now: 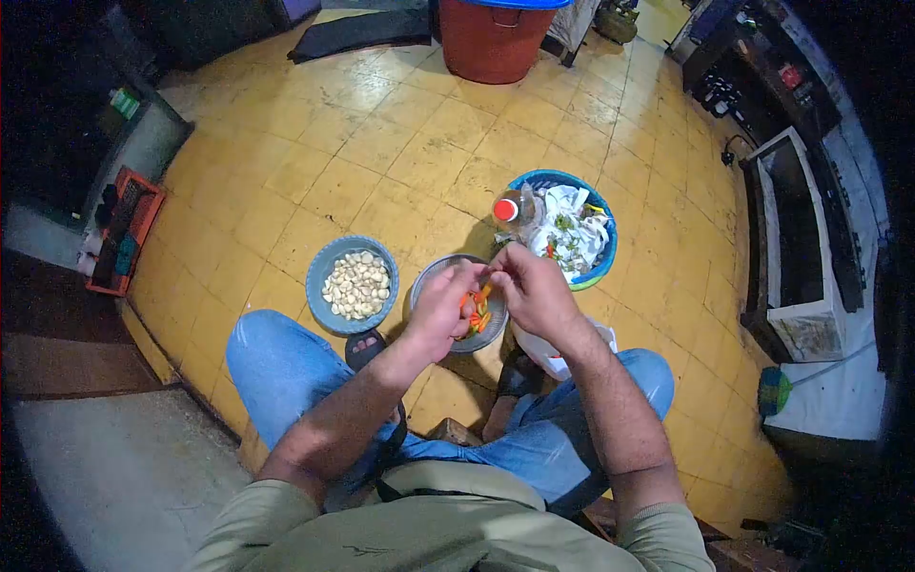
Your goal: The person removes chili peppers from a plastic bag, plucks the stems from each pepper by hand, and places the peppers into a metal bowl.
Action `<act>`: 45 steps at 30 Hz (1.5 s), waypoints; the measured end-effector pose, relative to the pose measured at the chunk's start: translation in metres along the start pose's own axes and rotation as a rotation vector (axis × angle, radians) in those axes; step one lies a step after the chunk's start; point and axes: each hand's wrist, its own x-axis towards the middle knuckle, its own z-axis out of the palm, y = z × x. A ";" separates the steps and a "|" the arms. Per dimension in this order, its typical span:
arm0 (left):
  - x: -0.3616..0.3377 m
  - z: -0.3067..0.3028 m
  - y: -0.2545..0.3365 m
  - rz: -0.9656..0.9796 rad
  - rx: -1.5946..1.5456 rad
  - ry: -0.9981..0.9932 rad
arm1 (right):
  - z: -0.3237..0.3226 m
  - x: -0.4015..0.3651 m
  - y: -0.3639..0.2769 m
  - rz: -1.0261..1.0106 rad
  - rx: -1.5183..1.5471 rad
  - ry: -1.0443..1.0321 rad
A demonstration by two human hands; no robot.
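Note:
My left hand (pixel 444 305) is closed above a metal bowl (pixel 419 286), with an orange chili pepper (pixel 466 300) showing at its fingers. Close beside it, the fingertips of my right hand (pixel 536 294) are pinched together; what they hold is too small to make out. The two hands nearly meet over the bowl. Several orange, red and yellow chili peppers (pixel 478 322) lie inside it, partly hidden by my hands. To the left stands a blue-grey bowl (pixel 315 286) filled with pale peeled garlic cloves (pixel 358 286).
A blue basket (pixel 611 224) holds white plastic, green scraps and a red-capped bottle (pixel 506 211). A white plastic bag (pixel 548 357) lies by my right leg. Farther off are a large red tub (pixel 491 48), an orange crate (pixel 143 214) and a shelf unit (pixel 805 286).

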 end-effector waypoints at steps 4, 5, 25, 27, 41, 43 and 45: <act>-0.004 0.010 -0.004 0.154 0.217 -0.064 | 0.004 0.002 0.008 -0.087 0.084 0.159; -0.003 0.010 -0.005 0.208 0.269 -0.059 | 0.006 0.003 0.010 -0.049 0.189 0.197; -0.003 0.002 0.016 0.484 1.085 -0.036 | -0.047 0.018 0.043 0.167 0.366 0.185; 0.000 -0.002 0.013 0.478 1.083 -0.022 | -0.067 0.023 0.058 0.198 0.337 0.290; 0.002 -0.006 0.015 -0.144 -0.247 -0.107 | -0.020 0.002 0.007 -0.010 0.085 -0.018; 0.004 -0.007 0.011 -0.085 -0.233 -0.056 | -0.002 -0.002 0.003 0.002 0.088 -0.133; 0.008 -0.008 0.009 -0.025 -0.218 -0.006 | 0.009 -0.005 -0.004 -0.003 0.092 -0.164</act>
